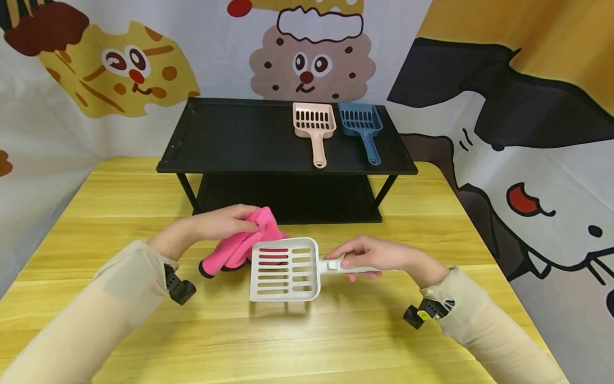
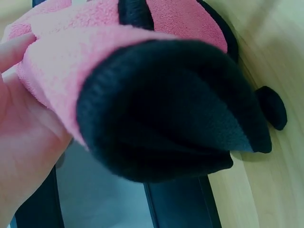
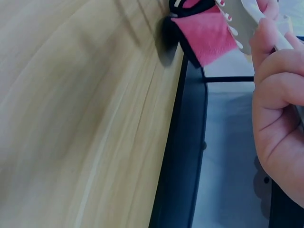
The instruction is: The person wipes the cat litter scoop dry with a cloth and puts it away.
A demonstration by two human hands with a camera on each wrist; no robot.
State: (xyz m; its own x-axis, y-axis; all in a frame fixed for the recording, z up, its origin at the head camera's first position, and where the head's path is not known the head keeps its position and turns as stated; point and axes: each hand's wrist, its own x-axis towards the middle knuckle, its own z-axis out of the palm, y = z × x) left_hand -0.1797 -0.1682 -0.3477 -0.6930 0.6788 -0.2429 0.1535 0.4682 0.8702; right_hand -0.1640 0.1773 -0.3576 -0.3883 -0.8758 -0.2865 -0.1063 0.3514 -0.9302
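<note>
My right hand (image 1: 371, 256) grips the handle of a white slotted litter scoop (image 1: 316, 269), which is held above the wooden table with its head pointing left. A pink cloth (image 1: 261, 226) with dark edging is pinched in my left hand (image 1: 223, 221). The cloth hangs behind the scoop head and shows pink through some of its slots. In the left wrist view the cloth (image 2: 57, 61) folds over into a dark-lined roll beside the palm. The right wrist view shows curled fingers (image 3: 280, 80) around the scoop handle, with a corner of the cloth (image 3: 209, 38) at the scoop's slotted edge.
Behind my hands stands a black two-tier rack (image 1: 240, 138). A pink litter scoop (image 1: 314, 122) and a blue litter scoop (image 1: 362, 125) lie on its top shelf, toward the right. The wooden table (image 1: 307, 341) reaches toward me, and a cartoon-printed curtain (image 1: 216, 32) hangs behind it.
</note>
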